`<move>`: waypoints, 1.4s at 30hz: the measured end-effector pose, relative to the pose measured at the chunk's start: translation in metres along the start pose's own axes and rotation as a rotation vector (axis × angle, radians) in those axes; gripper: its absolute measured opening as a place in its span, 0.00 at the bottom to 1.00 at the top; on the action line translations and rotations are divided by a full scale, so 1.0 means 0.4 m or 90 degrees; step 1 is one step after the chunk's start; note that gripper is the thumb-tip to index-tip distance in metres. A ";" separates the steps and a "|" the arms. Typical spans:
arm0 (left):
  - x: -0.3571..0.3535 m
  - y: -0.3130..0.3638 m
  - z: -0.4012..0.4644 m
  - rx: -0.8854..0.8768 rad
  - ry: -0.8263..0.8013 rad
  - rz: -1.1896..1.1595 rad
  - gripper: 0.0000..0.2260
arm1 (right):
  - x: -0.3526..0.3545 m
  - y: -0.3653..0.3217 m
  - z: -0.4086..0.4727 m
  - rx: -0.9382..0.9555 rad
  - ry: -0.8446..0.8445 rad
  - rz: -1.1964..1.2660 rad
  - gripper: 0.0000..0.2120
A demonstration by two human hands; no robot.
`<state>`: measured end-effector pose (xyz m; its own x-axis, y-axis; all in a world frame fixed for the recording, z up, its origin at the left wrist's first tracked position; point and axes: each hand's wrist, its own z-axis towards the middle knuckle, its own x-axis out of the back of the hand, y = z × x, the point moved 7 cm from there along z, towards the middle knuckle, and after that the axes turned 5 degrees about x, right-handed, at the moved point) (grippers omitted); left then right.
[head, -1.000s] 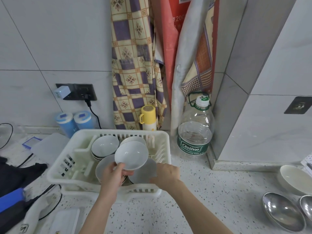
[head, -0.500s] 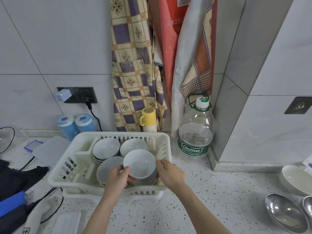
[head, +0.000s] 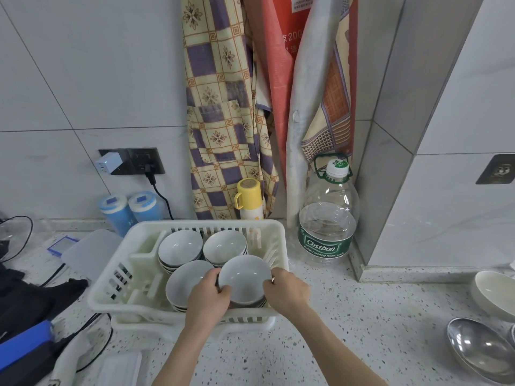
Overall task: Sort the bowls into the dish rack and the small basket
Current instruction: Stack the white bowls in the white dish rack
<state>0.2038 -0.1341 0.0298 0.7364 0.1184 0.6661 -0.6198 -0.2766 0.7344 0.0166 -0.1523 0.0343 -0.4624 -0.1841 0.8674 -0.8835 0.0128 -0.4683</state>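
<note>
Bowl (head: 244,277), tilted up a sec ago, now sits level on the front-right stack in the dish rack (head: 111,277) w/ left hand (head: 207,298) & right hand (head: 287,291) fingers curled pinching its rim, so it's nearly placed.

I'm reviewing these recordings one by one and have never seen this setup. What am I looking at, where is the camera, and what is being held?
There is no machine here: a person works with two bare hands, filmed by one wide-angle camera on their head, looking forward and down. On a speckled counter stands a white dish rack holding stacks of grey-white bowls. The left hand and right hand both hold the rim of the top bowl on the front right stack, left hand on its left edge, right hand on its right. Beside the rack are a large water bottle, a yellow-capped flask and two blue-lidded jars. At far right sit a white bowl and a metal bowl.
</note>
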 end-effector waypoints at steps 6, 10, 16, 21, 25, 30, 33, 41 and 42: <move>-0.004 0.002 0.005 -0.026 0.017 0.123 0.12 | -0.014 -0.014 0.006 0.018 -0.008 -0.086 0.12; -0.004 -0.008 0.005 -0.015 0.011 0.155 0.13 | -0.024 -0.021 0.004 0.022 -0.012 -0.125 0.14; -0.004 -0.010 0.006 -0.006 0.005 0.209 0.16 | -0.029 -0.033 0.000 0.024 -0.029 -0.180 0.11; -0.005 -0.005 -0.006 -0.007 0.013 0.239 0.22 | -0.029 -0.044 -0.009 0.037 0.009 -0.208 0.09; 0.005 -0.007 -0.029 0.011 0.028 0.214 0.20 | -0.022 -0.041 -0.026 0.052 0.083 -0.158 0.14; 0.037 -0.013 -0.058 0.034 0.026 0.153 0.19 | -0.003 0.006 -0.076 0.098 0.122 0.149 0.13; 0.063 -0.013 -0.065 0.046 0.037 0.140 0.14 | 0.009 0.074 -0.124 0.090 0.125 0.329 0.12; -0.039 0.084 -0.157 -0.025 0.016 -0.074 0.04 | 0.049 0.331 -0.305 -0.053 0.164 0.547 0.10; -0.068 0.104 -0.175 -0.033 0.007 -0.096 0.04 | 0.057 0.363 -0.325 -0.071 0.179 0.552 0.10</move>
<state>0.1391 -0.0819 0.0514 0.8188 0.1659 0.5496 -0.5163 -0.2058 0.8313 -0.1320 -0.0267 0.0080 -0.9551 0.1793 0.2358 -0.2141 0.1322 -0.9678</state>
